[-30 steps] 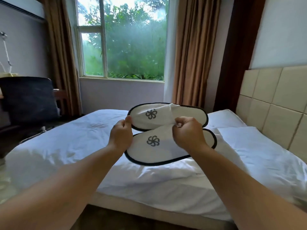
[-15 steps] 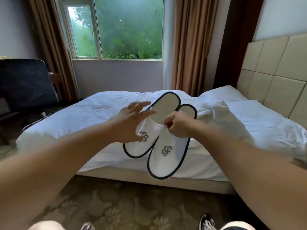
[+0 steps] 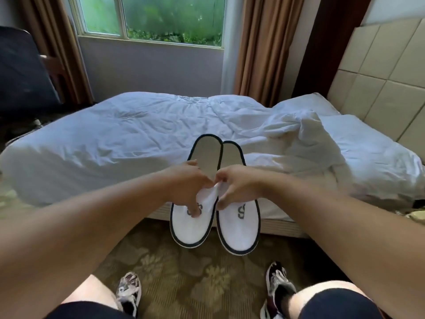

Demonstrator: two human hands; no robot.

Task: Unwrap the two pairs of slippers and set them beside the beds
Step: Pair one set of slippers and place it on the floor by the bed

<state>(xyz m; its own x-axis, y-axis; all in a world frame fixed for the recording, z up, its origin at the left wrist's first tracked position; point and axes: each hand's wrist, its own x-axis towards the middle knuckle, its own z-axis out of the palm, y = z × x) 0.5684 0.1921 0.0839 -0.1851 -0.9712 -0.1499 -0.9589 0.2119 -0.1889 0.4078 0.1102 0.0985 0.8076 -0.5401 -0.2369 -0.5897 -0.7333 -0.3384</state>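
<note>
Patterned carpet [image 3: 184, 272] beside the white bed [image 3: 115, 143]: left hand [image 3: 188, 185] and right hand [image 3: 236, 185] each pinch one slipper of the pair [image 3: 239, 224] (held in air, toes down), so lower both level, side by side.

Two slippers, the left slipper [image 3: 188, 223] and the right slipper [image 3: 238, 229], show soft white matt cloth uppers, terry-like in look, edged all round in dark fabric piping, with smoother pale grey insoles at the heel end. The left hand [image 3: 187, 186] and right hand [image 3: 236, 183] pinch that cloth where it bunches between them, and it creases easily. The bed [image 3: 115, 143] behind wears white cotton-looking linen, matt and heavily wrinkled. The headboard [image 3: 377, 88] looks like smooth cream padded panels with a faint sheen. The curtain [image 3: 259, 47] hangs in tan woven fabric, softly lustrous. The carpet [image 3: 197, 282] looks a short-piled olive textile with a pale floral pattern.
</note>
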